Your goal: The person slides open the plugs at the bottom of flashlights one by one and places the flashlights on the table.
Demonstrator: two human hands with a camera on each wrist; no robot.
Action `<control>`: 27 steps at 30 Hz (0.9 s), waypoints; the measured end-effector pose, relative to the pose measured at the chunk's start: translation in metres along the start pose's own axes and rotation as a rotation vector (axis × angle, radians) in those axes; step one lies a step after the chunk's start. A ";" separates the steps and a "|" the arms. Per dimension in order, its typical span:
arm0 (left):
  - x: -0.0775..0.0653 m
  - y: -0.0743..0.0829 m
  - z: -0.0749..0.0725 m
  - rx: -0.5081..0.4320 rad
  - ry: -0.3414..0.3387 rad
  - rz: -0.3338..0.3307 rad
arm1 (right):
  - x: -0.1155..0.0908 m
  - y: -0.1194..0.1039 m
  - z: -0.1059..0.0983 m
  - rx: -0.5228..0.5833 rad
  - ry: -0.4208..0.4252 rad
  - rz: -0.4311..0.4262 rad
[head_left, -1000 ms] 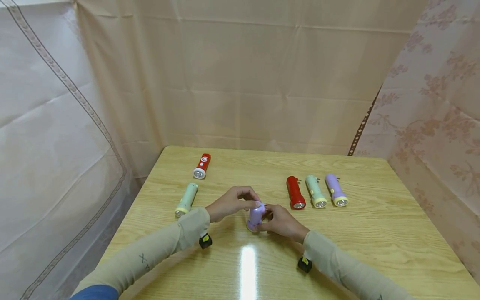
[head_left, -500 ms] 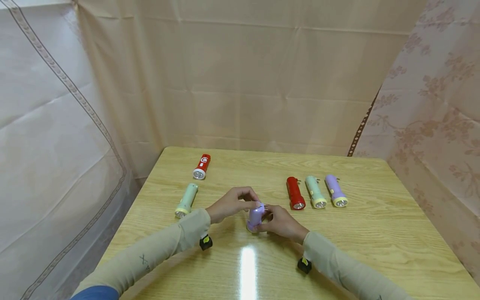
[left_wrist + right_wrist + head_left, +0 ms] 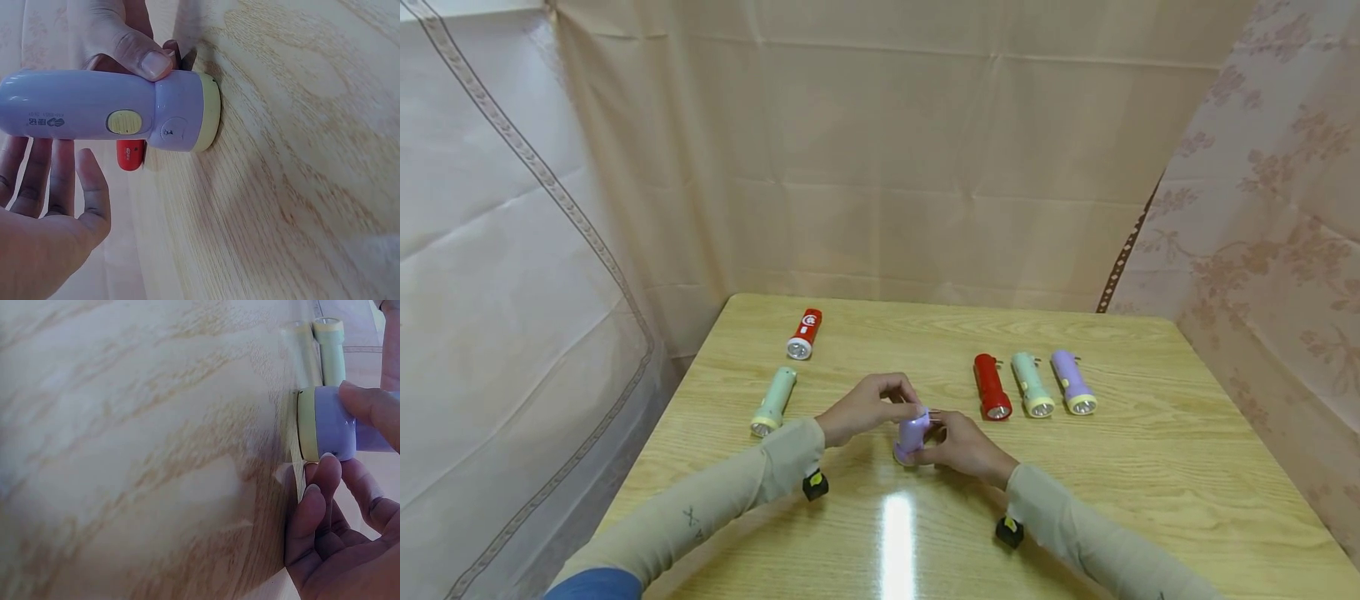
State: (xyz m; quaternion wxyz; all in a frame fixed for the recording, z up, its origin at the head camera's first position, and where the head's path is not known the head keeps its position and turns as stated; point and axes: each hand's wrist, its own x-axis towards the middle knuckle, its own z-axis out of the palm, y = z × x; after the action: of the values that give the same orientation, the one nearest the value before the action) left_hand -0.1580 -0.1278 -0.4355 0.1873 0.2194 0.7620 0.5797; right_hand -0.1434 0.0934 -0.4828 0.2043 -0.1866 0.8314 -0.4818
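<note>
A purple flashlight point(image 3: 913, 435) stands lens-down on the table in front of me, its pale yellow rim against the wood. My left hand point(image 3: 871, 408) pinches its upper end; in the left wrist view the fingers point(image 3: 40, 178) lie along its body below the yellow switch. Lower down, my right hand point(image 3: 962, 446) grips the wide head, with the thumb point(image 3: 372, 412) on one side and fingertips on the other in the right wrist view. Thin metal prongs stick out to the right near the flashlight's top. Part of the body is hidden behind the fingers.
At left lie a red flashlight with a white rim point(image 3: 805, 335) and a mint green flashlight point(image 3: 775, 402). A row at right holds a red flashlight point(image 3: 992, 386), another green flashlight point(image 3: 1032, 383) and another purple flashlight point(image 3: 1072, 381). Cloth curtains point(image 3: 880, 150) hang around the table.
My left wrist has edged slightly to the right. The purple flashlight and my right hand stay in place.
</note>
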 end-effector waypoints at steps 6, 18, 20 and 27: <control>0.000 -0.001 0.000 0.031 0.003 0.011 | -0.001 0.000 -0.001 0.002 0.005 0.000; -0.009 -0.009 -0.010 0.136 -0.032 0.128 | -0.001 0.002 0.000 0.047 0.001 -0.018; -0.010 -0.010 -0.010 0.164 -0.031 0.160 | -0.002 0.002 0.000 0.055 -0.001 -0.010; -0.014 -0.012 -0.006 0.240 0.023 0.215 | -0.002 0.001 0.001 0.034 0.004 -0.013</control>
State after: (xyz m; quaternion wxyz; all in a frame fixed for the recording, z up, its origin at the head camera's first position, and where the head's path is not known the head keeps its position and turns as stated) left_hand -0.1512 -0.1425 -0.4451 0.0882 0.3138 0.8000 0.5037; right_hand -0.1411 0.0946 -0.4837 0.2027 -0.1874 0.8224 -0.4974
